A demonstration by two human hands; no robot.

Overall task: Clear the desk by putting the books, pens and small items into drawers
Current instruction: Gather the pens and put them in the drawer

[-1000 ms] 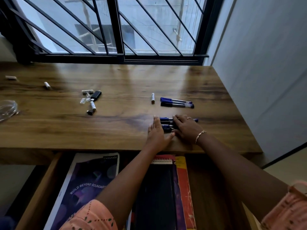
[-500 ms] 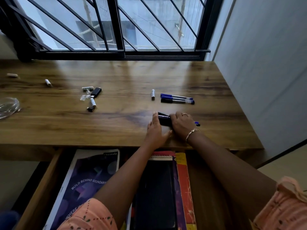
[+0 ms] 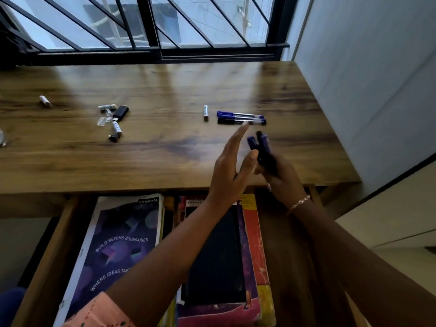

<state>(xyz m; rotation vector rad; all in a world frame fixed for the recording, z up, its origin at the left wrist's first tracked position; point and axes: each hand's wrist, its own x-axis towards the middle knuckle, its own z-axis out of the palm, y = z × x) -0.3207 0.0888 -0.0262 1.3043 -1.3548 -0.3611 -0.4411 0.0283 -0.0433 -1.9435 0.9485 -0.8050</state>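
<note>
Pens (image 3: 260, 147) in a dark bundle are gripped in the right hand (image 3: 283, 178), held up above the front edge of the desk (image 3: 165, 147). The left hand (image 3: 230, 168) is open beside them, fingers straight, thumb just beside the bundle. Two more pens (image 3: 240, 118) lie side by side further back on the brown wooden top, with a short white tube (image 3: 206, 112) near them. Small items (image 3: 113, 119) are scattered well to the left. Under the desk, a drawer (image 3: 47, 256) stands open with books (image 3: 118, 244) lying flat inside. A barred window (image 3: 151, 24) runs behind the desk, and a pale wall (image 3: 365, 79) closes its right side.
</note>
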